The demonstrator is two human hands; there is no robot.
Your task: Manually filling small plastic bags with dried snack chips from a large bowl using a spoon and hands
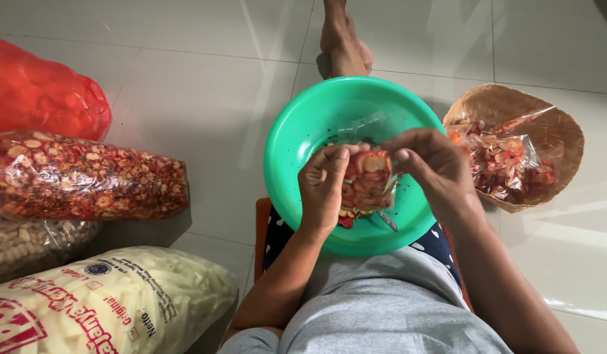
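Both hands, left hand (323, 187) and right hand (429, 164), pinch 1 small clear bag of red chips (367, 180) over the green basin (297, 141), fingers closed on it.

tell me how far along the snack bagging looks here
Done: a few filled small clear packets lie in the woven basket. In hand: left hand and right hand hold a small clear bag of red chips over the green basin. Left: the big bag of red chips on the floor looks full.
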